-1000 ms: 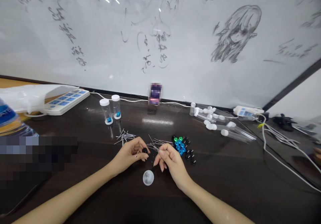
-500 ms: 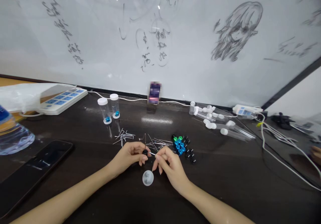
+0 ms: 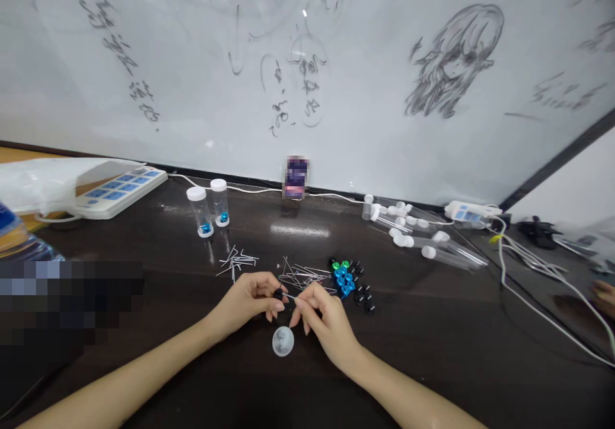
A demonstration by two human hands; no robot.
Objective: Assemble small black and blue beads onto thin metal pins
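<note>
My left hand [image 3: 257, 296] is closed, its thumb and fingertips pinching a small round black part [image 3: 278, 294]. Thumb and forefinger of my right hand [image 3: 325, 317] grip the end of a thin metal rod [image 3: 289, 296], whose other end meets the black part. Just below the fingertips stands a small round translucent cup [image 3: 283, 341] with tiny pieces in it, too small to name. Beyond my hands lies a pile of thin metal rods [image 3: 305, 276], and bent L-shaped ones [image 3: 236, 261] lie to the left.
Blue ring-like parts [image 3: 344, 282], green ones [image 3: 340, 266] and black ones [image 3: 368, 298] sit right of the rods. Two capped clear tubes [image 3: 200, 212] stand back left. More tubes [image 3: 446, 256] lie back right. A power strip [image 3: 122, 195] and cables [image 3: 504, 256] flank the table.
The thin upright piece that rose above the black part no longer stands out there. Both hands stay almost in place, still holding the black part and the rod.
</note>
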